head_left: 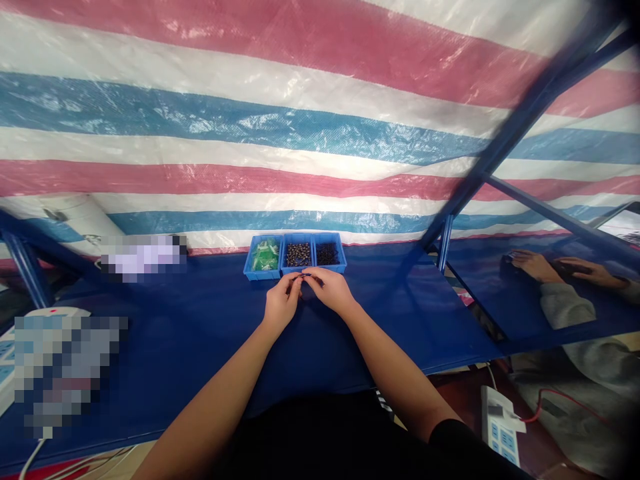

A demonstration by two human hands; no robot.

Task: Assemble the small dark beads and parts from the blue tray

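My left hand and my right hand meet fingertip to fingertip just in front of the blue bins. Both are closed in a pinch on a small dark piece, mostly covered by the fingers; its kind cannot be made out. Close behind stand three joined blue bins. The left bin holds green and whitish small pieces. Brass-coloured and dark small parts fill the middle one. In the right bin lie small black parts.
The blue tabletop runs under my arms. A white power strip and blurred-out items are at left. Blue metal bars slant up at right, beyond which a co-worker's hands work. Another power strip hangs low right. Striped sheeting rises behind.
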